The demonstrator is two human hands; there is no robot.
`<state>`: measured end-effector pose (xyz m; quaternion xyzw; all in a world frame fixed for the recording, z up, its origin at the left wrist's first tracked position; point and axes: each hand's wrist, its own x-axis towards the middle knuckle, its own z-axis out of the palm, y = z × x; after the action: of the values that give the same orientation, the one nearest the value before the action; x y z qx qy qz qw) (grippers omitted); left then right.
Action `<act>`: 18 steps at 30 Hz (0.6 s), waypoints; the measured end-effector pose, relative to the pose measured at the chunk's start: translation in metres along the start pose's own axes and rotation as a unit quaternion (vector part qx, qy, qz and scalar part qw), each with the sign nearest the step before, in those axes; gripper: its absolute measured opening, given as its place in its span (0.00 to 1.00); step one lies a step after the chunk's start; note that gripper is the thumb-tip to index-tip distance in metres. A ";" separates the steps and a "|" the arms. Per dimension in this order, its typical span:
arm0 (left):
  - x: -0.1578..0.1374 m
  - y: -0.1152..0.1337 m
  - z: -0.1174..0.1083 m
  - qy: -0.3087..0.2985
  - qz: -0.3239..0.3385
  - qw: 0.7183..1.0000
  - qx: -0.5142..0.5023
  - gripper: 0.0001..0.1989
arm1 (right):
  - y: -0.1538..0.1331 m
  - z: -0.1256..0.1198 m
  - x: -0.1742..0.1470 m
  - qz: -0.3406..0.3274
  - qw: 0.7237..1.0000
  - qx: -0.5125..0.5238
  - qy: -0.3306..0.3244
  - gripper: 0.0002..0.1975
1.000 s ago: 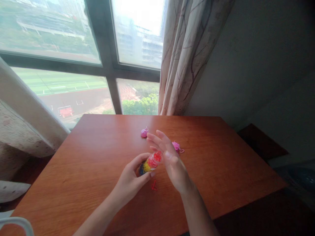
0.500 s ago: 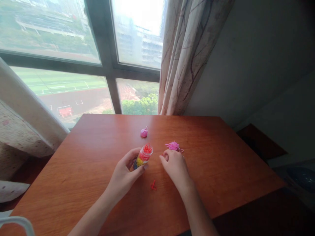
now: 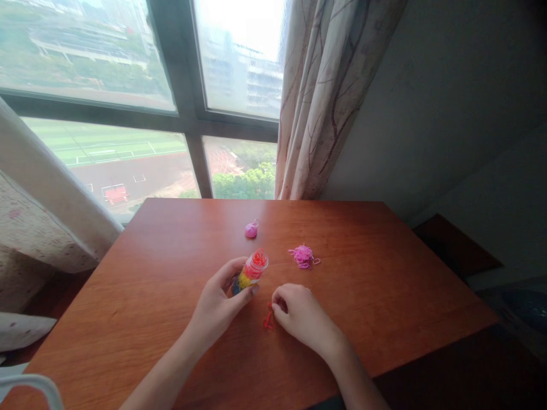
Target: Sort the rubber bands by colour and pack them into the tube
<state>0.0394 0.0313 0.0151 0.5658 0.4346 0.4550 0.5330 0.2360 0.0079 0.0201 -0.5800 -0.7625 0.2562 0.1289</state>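
Wrapped around a small clear jar, my left hand keeps it tilted above the table with its mouth facing up. Inside the jar lie layers of dark blue, yellow and red rubber bands, the red ones at the mouth. My right hand is closed in a pinch to the right of the jar, and a bit of red rubber band shows at its fingertips. Just below those fingers a few red rubber bands lie on the wood. A pile of pink rubber bands rests beyond my right hand.
A pink cap-like piece with a loop sits toward the back of the wooden table. Behind the table are a window and curtains. A white curved bar shows at the lower left.
My right hand has moved from beside the pink pile toward me, down to the loose red rubber bands. The pink pile is now fully uncovered. My left hand still holds the jar.
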 end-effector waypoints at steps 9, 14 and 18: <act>0.000 -0.003 0.000 -0.006 0.001 1.000 0.010 0.21 | -0.017 -0.003 -0.033 -0.033 0.998 -0.014 -0.043 0.08; 0.001 -0.003 0.001 -0.006 -0.008 1.000 0.012 0.22 | -0.022 0.006 -0.023 -0.011 0.996 -0.084 -0.035 0.07; -0.001 0.000 0.001 -0.005 -0.015 1.000 0.014 0.23 | -0.021 0.008 -0.016 0.002 0.995 -0.088 -0.045 0.05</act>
<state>0.0405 0.0303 0.0147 0.5685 0.4467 0.4383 0.5340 0.2194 -0.0134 0.0265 -0.5789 -0.7857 0.2138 0.0424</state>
